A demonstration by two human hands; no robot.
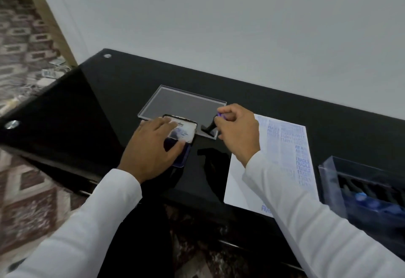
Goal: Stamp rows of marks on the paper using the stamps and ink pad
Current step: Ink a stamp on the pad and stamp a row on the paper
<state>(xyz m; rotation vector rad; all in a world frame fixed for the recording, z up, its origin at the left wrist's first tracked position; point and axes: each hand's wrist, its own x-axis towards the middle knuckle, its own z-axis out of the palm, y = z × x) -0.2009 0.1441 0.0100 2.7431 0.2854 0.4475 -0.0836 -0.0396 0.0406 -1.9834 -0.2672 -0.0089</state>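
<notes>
1. Stamp and ink pad sit very near each other, and that gap is what the next move turns on.
2. The right hand pinches the stamp by its purple top, with curled fingers. The stamp's black body points down and to the left, over the near corner of a clear plastic lid.
3. The ink pad lies just to the left of the stamp. Its own lid is tipped up, and the dark blue pad shows below it.
4. The left hand lies on the ink pad with fingers spread, holding it still on the black desk.
5. The paper lies to the right, partly under the right arm. Blue rows of words are already on its far and right parts. The near left part is still white.
6. I think the stamp needs ink next, so it should go a little left. The right hand is the nearer one for that.
7. A clear box with more stamps stands at the far right.
</notes>
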